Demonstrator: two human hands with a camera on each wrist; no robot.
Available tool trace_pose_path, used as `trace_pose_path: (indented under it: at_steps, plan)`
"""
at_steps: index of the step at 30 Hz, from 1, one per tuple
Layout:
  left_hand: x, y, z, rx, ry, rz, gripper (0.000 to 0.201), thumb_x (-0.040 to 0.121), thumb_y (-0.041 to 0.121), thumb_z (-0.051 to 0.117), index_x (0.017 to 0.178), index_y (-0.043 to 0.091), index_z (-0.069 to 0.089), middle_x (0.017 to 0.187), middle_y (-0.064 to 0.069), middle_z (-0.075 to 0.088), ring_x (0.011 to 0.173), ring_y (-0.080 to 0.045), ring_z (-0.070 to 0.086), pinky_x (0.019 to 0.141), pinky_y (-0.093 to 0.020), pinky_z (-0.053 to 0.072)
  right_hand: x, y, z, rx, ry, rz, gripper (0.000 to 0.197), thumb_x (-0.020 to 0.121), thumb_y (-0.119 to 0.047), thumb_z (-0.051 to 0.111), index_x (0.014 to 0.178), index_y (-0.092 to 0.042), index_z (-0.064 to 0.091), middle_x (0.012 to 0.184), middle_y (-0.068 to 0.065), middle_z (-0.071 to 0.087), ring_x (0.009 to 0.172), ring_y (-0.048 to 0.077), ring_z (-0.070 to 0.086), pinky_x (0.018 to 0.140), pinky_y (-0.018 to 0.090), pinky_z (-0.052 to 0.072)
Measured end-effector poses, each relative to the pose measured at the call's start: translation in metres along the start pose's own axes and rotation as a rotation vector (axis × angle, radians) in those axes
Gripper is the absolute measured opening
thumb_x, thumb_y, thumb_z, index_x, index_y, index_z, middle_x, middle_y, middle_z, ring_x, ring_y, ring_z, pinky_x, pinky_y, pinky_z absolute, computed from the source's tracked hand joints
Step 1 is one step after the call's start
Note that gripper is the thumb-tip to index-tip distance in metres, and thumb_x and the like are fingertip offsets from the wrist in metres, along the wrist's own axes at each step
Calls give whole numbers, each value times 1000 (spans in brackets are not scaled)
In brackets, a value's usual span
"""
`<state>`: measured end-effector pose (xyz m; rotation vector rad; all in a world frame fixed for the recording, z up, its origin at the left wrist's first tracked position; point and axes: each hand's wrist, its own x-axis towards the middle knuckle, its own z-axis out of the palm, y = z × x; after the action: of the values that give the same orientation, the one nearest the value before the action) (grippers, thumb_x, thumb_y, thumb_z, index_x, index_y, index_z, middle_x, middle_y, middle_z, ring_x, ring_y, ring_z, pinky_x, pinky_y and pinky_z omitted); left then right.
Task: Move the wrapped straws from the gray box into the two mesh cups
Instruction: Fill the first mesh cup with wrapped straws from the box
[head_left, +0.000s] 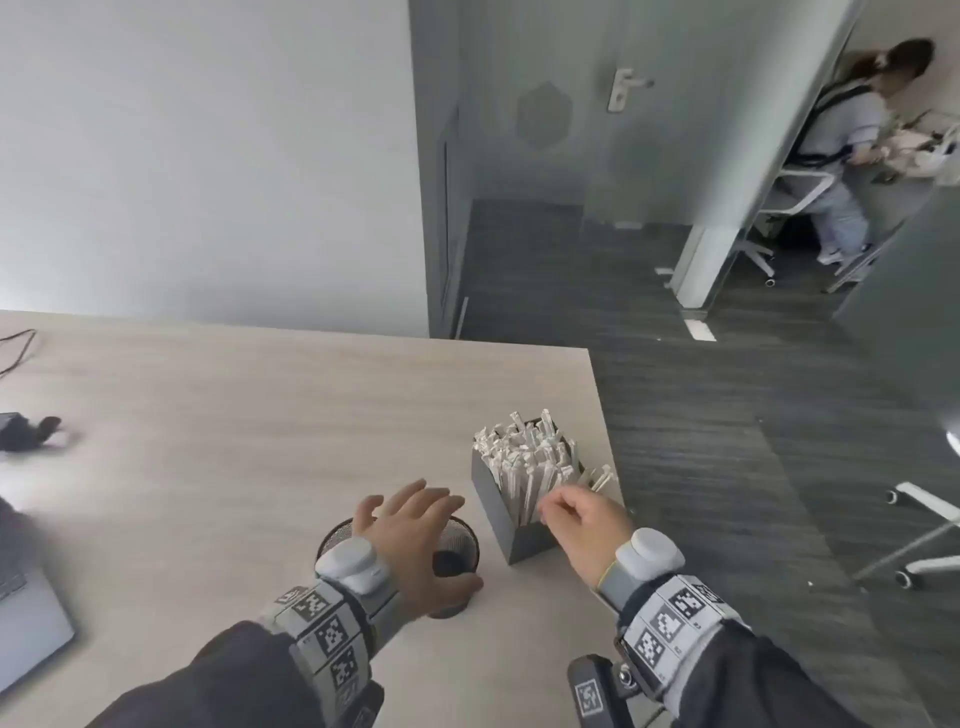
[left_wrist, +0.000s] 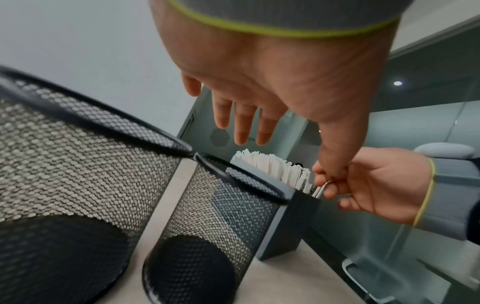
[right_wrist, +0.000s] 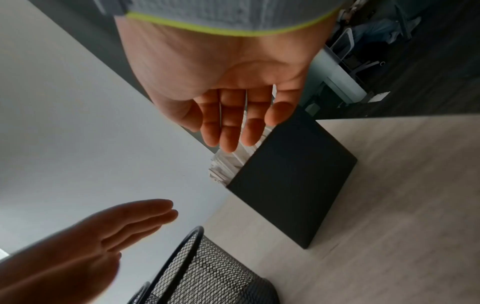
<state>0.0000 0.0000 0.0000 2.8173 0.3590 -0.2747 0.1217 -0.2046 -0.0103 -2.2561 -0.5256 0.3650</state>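
A gray box (head_left: 498, 499) stands near the table's right edge, packed with upright white wrapped straws (head_left: 524, 452). My right hand (head_left: 571, 514) is at the box's near right corner and its curled fingers pinch a few straws there. The left wrist view shows a straw (left_wrist: 318, 192) between those fingers. Two black mesh cups (head_left: 462, 535) stand side by side just left of the box, both empty in the left wrist view: the near cup (left_wrist: 78, 164) and the far cup (left_wrist: 221, 205). My left hand (head_left: 415, 514) hovers over them, fingers spread and holding nothing.
The table edge (head_left: 608, 441) runs close behind the box, with dark floor beyond. A laptop (head_left: 26, 623), a black object (head_left: 31, 431) and a cable (head_left: 15, 348) lie at the far left. An office chair (head_left: 924, 530) stands at right. A person (head_left: 852, 140) sits in the far room.
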Motion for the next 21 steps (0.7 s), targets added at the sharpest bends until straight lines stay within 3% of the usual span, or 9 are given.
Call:
trace_pose_path:
  at_steps: [3,9,13,17,21]
  plan:
    - [-2,-3,11,121,20,22,93,77,80,56,156,46,23,168,21,26,163,-11,8,129,-52,0,1,12,14,77,70,-23,17,90,-32,52,81,-32,66,79,-7,69,76,15,65,74,32,53]
    - [-7,-8,37,241,140,52,77,82,69,59,150,42,34,162,13,37,160,-16,17,127,-57,1,-15,25,38,226,180,-61,31,72,-54,43,86,-40,67,84,-15,70,79,15,67,80,42,57]
    - [-17,-1,47,267,232,93,77,82,63,63,150,38,35,156,12,44,157,-16,25,126,-57,5,-34,28,41,206,225,-97,18,82,-41,49,82,-41,67,81,-19,71,74,12,67,79,40,57]
    - [-46,6,68,242,306,146,86,82,69,62,154,37,29,156,13,46,152,-17,36,124,-52,16,-75,31,45,180,294,-117,18,85,-34,51,79,-39,67,79,-17,71,71,15,68,75,37,57]
    - [-71,6,88,55,332,159,97,80,66,71,159,33,26,157,8,45,143,-21,50,118,-41,35,-114,37,53,156,321,-91,19,90,-26,54,77,-29,67,80,0,71,73,25,67,71,35,55]
